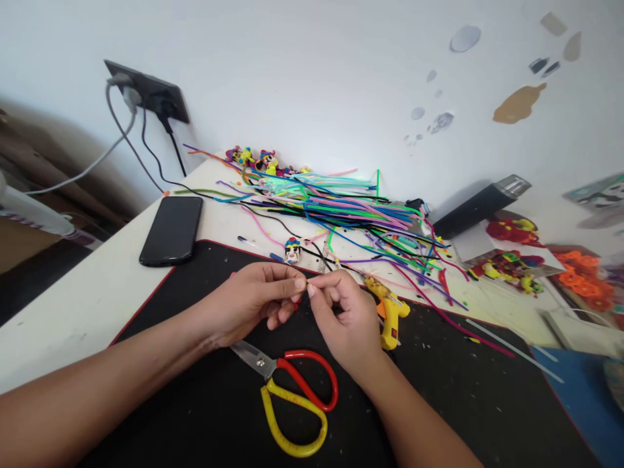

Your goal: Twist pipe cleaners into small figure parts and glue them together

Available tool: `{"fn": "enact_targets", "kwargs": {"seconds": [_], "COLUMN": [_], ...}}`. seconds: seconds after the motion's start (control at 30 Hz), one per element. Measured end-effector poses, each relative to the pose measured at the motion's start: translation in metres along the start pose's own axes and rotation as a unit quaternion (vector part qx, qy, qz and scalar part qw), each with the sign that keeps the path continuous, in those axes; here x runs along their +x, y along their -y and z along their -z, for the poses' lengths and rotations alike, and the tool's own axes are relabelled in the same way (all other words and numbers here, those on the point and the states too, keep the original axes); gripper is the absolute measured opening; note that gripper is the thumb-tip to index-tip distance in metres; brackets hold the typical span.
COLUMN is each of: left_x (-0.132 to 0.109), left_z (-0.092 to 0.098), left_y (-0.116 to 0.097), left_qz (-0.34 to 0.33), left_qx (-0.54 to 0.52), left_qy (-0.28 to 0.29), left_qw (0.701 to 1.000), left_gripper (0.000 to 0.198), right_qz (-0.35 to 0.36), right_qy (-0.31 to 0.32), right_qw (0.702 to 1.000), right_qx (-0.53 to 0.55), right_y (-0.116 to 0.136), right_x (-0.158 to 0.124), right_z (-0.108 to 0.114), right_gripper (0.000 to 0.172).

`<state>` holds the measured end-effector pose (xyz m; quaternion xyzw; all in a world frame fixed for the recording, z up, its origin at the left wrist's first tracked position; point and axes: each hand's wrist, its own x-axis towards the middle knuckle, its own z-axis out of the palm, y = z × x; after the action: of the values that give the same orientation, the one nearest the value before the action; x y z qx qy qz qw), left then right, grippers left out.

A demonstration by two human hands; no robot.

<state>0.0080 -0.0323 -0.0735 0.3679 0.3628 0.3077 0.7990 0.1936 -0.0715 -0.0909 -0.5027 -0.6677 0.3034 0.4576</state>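
Above the black mat (439,390), my left hand (258,296) and my right hand (344,312) meet fingertip to fingertip. Both pinch at the same spot; whatever lies between the fingers is too small to make out. A bit of red shows behind the left fingers. Just below the hands lie scissors (297,383) with one red and one yellow handle, their blades partly under my left hand. A yellow glue gun (390,312) rests right of my right hand. Beyond the fingers sits a small painted face figure (292,250) with a colourful headdress.
Many coloured pipe cleaners (341,201) are heaped along the wall, with small figures (258,159) behind. A black phone (171,231) lies at the left. A dark bottle (480,205) and orange pieces (587,279) are at the right. Cables hang from a wall socket (151,91).
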Motion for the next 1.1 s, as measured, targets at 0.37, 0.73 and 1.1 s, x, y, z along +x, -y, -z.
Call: {"fn": "enact_targets", "kwargs": {"seconds": [0.37, 0.73, 1.1], "left_x": [-0.005, 0.001, 0.003], "left_z": [-0.015, -0.002, 0.001], "left_y": [0.006, 0.003, 0.008], "left_qz": [-0.023, -0.043, -0.066], "left_qx": [0.015, -0.023, 0.010], "left_qy": [-0.033, -0.057, -0.045], "left_qw": [0.999, 0.997, 0.997], "left_gripper": [0.039, 0.045, 0.040], "right_qz": [-0.045, -0.056, -0.027], "right_qy": [0.032, -0.014, -0.003], "right_qw": [0.998, 0.995, 0.995], "right_qx": [0.000, 0.086, 0.096], "right_y": [-0.006, -0.009, -0.006], "right_x": [0.007, 0.008, 0.007], "right_z": [-0.004, 0.003, 0.002], "right_gripper": [0.007, 0.010, 0.004]}}
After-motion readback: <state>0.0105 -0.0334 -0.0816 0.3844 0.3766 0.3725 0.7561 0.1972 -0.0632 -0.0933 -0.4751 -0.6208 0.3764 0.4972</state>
